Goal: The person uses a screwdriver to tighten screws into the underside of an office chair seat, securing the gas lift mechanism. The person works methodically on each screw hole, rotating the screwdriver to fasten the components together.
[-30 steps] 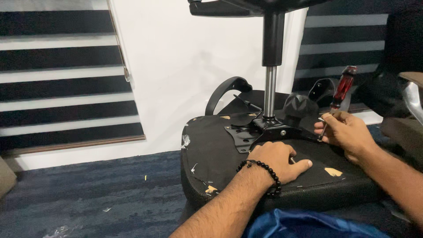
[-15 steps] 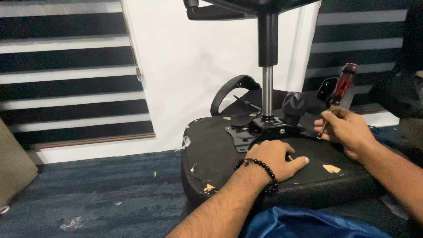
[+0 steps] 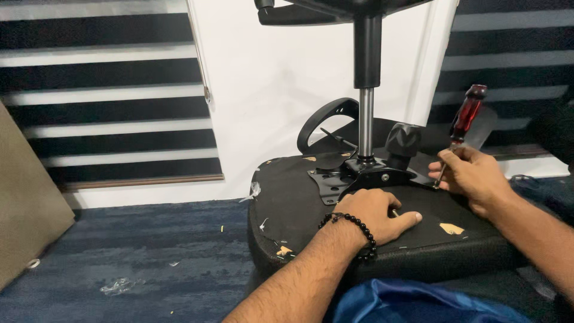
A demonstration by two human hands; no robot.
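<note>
Overturned office chair, underside of the seat (image 3: 299, 197) facing up. Your left hand (image 3: 373, 215) lies flat, fingers spread narrow, on the seat's near half, just in front of the black metal mounting plate (image 3: 359, 176); something small and pale shows beside its thumb, too small to identify. Your right hand (image 3: 469, 179) is closed around a red-handled screwdriver (image 3: 463, 128), held nearly upright with the tip down at the plate's right edge, close to the seat's far right corner. The gas-lift column (image 3: 366, 119) rises from the plate's middle, so the plate sits on the seat (whether any screws are already out cannot be told; one screw head shows on the plate's front). Judged from this, the work on the plate's fasteners is in its early or middle part. Torn patches (image 3: 451, 228) mark the seat's near edge.
</note>
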